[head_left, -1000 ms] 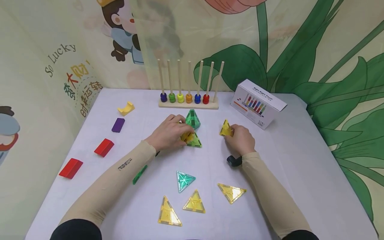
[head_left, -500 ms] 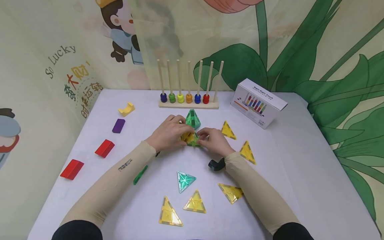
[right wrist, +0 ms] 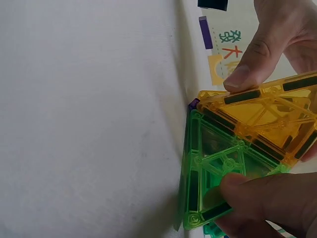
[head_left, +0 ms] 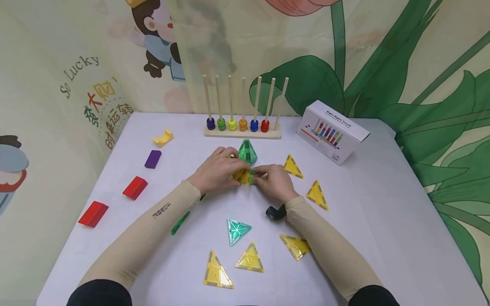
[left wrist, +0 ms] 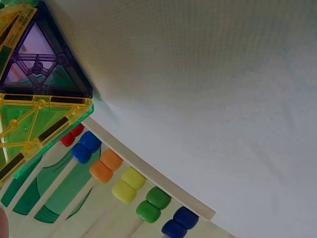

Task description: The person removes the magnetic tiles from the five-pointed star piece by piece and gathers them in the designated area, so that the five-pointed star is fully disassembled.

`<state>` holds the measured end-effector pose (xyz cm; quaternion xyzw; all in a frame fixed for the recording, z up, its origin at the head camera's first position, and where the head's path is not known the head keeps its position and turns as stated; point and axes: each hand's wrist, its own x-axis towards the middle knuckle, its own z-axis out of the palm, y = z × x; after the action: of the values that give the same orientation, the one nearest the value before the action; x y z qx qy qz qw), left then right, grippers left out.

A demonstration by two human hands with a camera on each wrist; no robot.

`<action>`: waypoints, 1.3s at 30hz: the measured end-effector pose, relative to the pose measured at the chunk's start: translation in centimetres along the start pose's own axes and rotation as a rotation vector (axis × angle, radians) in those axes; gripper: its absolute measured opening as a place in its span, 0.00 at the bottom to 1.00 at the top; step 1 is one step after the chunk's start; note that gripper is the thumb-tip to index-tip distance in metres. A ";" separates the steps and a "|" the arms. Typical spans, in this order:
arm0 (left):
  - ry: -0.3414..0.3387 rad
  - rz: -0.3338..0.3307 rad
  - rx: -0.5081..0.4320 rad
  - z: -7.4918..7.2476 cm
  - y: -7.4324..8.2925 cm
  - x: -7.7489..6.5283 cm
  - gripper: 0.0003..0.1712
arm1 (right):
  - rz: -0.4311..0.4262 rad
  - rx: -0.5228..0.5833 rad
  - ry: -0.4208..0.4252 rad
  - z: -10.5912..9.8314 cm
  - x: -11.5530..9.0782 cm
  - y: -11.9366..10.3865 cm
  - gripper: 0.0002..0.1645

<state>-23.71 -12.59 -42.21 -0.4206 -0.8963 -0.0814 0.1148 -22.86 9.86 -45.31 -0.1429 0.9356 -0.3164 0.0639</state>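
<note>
In the head view, my left hand grips yellow magnetic triangle tiles joined at an angle, its thumb pressing a top edge in the right wrist view. A purple triangle tile adjoins them in the left wrist view. My right hand pinches a green triangle tile, standing tilted with one edge against the yellow ones. Just behind the hands stands a green tile pyramid. Two yellow triangle tiles, a nearer one and a farther one, lie right of my right hand.
Nearer lie a teal triangle and several yellow triangles; a green tile sits by the left forearm. Red blocks, a purple block and a yellow arch line the left. Behind are a peg stand and box.
My right hand has let go of a yellow triangle tile on the right, moved left and pinched the green tile, which now tilts up against the yellow tiles. My left hand has stayed put.
</note>
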 end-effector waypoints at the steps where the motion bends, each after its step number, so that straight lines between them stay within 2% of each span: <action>1: 0.000 0.000 -0.003 0.0 0.0 0.0 0.30 | 0.001 -0.003 0.002 0.0 0.0 0.0 0.18; 13: 0.005 0.014 0.026 0.1 0.2 -0.2 0.33 | -0.032 0.017 0.022 0.1 -0.6 0.3 0.17; 29: -0.007 0.008 0.014 0.3 0.4 -0.1 0.34 | -0.061 0.028 0.024 -0.3 -1.3 0.6 0.16; 32: 0.007 0.010 0.017 0.5 0.4 -0.2 0.35 | -0.066 0.047 0.019 -0.3 -1.3 0.6 0.17; 39: 0.058 0.057 0.001 0.8 0.7 -0.3 0.33 | -0.069 0.050 0.018 -0.3 -1.3 0.8 0.16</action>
<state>-23.13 -12.19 -42.98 -0.4435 -0.8802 -0.0899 0.1433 -21.86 11.08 -45.54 -0.1708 0.9225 -0.3429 0.0482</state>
